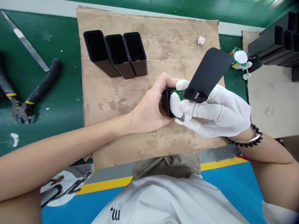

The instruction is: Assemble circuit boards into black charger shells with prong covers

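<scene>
Bare, my left hand point(151, 105) wraps round a black rectangular case point(165, 102), its open end facing right. A green circuit board point(179, 94) with a white rounded pad point(175, 105) sits at that open end, partly inside. My right hand point(215, 109), in a white glove with bare wrist, has its fingers closed at the board. A flat black panel point(209, 74) with rounded corners rises from between these gloved fingers, tilted up and to the right. Whether the panel is joined to the board is hidden by the fingers.
Three open black cases point(126, 56) stand on the cardboard sheet point(112, 124). At left lie pliers point(22, 105) and a flat file point(30, 46). A crumpled white scrap point(201, 40) lies at the back. Another circuit assembly point(240, 59) sits right, beside stacked black cases point(275, 43).
</scene>
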`<state>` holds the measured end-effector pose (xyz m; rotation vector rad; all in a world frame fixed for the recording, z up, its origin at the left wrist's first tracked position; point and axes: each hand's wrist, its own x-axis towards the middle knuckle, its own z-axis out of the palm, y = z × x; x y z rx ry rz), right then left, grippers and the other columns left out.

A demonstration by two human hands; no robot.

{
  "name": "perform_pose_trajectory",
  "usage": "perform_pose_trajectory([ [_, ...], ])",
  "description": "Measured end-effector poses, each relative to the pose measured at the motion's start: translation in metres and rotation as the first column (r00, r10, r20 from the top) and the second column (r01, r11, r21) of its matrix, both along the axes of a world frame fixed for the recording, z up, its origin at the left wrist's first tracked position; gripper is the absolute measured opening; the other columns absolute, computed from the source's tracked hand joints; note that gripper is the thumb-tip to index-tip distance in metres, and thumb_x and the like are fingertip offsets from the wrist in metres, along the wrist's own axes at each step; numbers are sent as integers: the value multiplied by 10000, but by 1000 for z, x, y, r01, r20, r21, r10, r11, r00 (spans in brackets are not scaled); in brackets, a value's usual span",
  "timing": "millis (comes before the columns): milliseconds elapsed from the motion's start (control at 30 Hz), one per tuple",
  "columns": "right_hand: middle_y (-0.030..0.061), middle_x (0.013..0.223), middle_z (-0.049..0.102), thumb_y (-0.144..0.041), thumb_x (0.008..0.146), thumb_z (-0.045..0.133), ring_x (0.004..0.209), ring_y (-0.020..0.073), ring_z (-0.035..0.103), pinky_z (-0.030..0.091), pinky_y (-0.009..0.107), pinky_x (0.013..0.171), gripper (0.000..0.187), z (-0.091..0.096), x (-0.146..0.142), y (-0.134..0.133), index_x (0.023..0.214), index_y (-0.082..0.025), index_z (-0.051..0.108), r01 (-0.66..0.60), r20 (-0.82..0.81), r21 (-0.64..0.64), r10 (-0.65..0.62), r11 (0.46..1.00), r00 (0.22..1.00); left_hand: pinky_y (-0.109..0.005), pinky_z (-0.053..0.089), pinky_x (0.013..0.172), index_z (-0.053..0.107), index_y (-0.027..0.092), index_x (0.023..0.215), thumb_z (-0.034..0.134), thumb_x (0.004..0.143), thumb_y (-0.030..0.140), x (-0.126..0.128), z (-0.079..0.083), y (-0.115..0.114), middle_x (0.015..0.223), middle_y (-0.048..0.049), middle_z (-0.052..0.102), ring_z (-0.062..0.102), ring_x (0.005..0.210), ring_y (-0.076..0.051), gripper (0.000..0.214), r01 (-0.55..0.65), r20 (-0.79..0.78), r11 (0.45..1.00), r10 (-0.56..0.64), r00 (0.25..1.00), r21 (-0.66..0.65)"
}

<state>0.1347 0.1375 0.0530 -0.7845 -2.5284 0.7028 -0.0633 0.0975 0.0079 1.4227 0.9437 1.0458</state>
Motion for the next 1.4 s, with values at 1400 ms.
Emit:
perform_pose_trajectory([
  [1400, -14, 1070, 808, -387, 728, 915, 907, 245, 787, 678, 363, 782, 423, 15, 29, 40, 1127, -318, 792, -12, -158, -566, -94, 824, 983, -420, 472, 1166, 634, 189, 1330, 911, 692, 340, -20, 2, 19, 1432, -114, 647, 616, 1328, -326, 711, 329, -222, 934, -295, 930, 138],
])
